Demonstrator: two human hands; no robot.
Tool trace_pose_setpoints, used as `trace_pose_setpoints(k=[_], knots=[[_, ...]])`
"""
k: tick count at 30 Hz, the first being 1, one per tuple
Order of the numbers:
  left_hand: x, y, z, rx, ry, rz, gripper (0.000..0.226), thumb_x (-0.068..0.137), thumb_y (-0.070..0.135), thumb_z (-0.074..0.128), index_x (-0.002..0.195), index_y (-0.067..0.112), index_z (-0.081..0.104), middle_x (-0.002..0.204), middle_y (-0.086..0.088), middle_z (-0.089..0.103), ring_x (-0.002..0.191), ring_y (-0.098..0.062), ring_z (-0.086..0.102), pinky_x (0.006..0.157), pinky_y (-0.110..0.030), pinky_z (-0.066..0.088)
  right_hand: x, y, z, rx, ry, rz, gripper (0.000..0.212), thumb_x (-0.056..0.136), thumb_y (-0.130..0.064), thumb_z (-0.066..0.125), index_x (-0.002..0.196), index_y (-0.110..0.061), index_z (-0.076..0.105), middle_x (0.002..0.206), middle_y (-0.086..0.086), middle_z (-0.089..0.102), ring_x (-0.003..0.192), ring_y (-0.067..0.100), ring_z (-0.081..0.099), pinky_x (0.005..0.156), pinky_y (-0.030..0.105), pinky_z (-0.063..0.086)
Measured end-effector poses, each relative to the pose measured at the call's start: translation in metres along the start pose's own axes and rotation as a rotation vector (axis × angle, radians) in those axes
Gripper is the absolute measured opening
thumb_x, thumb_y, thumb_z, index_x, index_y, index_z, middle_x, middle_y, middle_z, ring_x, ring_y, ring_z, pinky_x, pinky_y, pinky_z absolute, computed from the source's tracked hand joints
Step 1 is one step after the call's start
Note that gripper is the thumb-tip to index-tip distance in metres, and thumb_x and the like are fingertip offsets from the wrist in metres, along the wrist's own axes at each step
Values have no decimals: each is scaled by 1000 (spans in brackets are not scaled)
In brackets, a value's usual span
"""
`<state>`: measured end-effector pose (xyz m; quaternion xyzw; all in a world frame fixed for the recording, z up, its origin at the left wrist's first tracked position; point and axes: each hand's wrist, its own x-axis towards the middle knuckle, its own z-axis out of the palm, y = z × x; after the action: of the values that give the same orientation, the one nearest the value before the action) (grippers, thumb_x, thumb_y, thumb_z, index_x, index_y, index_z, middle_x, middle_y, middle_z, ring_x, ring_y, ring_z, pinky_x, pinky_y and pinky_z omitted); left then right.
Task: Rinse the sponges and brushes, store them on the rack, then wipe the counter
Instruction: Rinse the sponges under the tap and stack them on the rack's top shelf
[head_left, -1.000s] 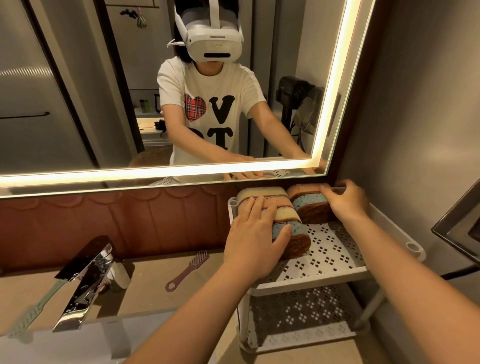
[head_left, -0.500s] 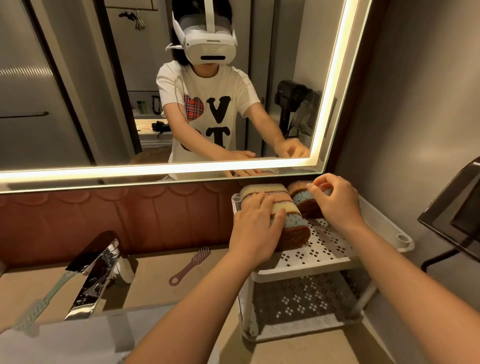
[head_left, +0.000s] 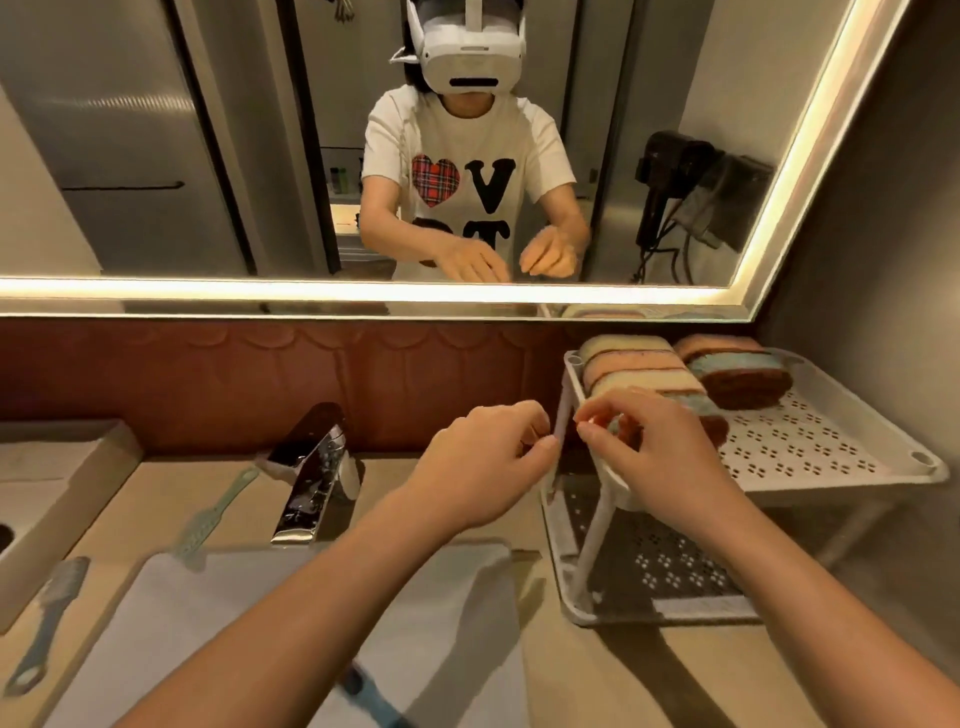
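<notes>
The beige counter (head_left: 623, 675) is running along a brown wall panel (head_left: 208, 374), and a wide mirror (head_left: 156, 156) with a glowing edge is hanging above it. The mirror is reflecting a person in a white printed T-shirt and a headset, plus a black hair dryer (head_left: 670, 176) on the wall. A shiny faucet (head_left: 311, 467) is leaning over the pale sink (head_left: 208, 623).

A green brush (head_left: 218, 514) is lying on the counter just left of the faucet. A grey brush (head_left: 47, 618) is lying near the left edge, beside a tan box (head_left: 67, 467). A blue handle (head_left: 374, 701) is showing at the sink's front edge.

The white two-shelf rack (head_left: 805, 447) is standing on the counter at the right. A row of sponges (head_left: 639, 364) is sitting on its top shelf at the back left corner, with one more sponge (head_left: 737, 374) just beside it. The lower shelf (head_left: 665, 571) is showing only its dotted floor.

The left hand (head_left: 488, 462) is hovering by the rack's front post, fingers loosely curled, gripping nothing. The right hand (head_left: 654, 457) is hovering in front of the nearest sponge, fingers loosely curled too, holding nothing.
</notes>
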<state>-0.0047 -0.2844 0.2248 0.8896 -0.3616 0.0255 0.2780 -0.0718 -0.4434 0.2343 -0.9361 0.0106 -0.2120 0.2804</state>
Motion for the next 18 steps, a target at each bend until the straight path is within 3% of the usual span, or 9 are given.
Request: trace_pose_setpoints(k=[4, 8, 11, 18], knots=[[-43, -43, -24, -33, -196, -53, 28, 93, 40, 44, 112, 24, 57, 107, 5, 66, 98, -12, 60, 87, -37, 50, -9, -29, 41, -12, -176, -62, 10, 88, -26, 59, 94, -26, 67, 87, -9, 61, 79, 6, 55, 72, 26, 47], [-93, -85, -41, -52, -287, -153, 32, 95, 38, 44, 119, 21, 55, 113, 4, 62, 101, -10, 57, 89, -31, 49, -16, -56, 93, 19, -366, -93, 13, 89, -28, 58, 99, -25, 66, 91, -9, 62, 82, 7, 56, 74, 26, 50], [-140, -123, -52, -98, -290, -274, 32, 95, 37, 43, 121, 22, 54, 113, 4, 61, 101, -9, 56, 86, -25, 46, -22, -77, 137, -9, -478, -127, 15, 89, -28, 57, 101, -24, 66, 91, -9, 63, 82, 7, 56, 77, 32, 51], [-251, -213, -74, -151, -227, -624, 29, 94, 38, 45, 117, 22, 55, 114, 1, 61, 100, -12, 57, 89, -31, 48, -37, -135, 226, 58, -744, -179, 13, 91, -29, 54, 99, -26, 63, 89, -12, 59, 81, 5, 56, 74, 27, 50]])
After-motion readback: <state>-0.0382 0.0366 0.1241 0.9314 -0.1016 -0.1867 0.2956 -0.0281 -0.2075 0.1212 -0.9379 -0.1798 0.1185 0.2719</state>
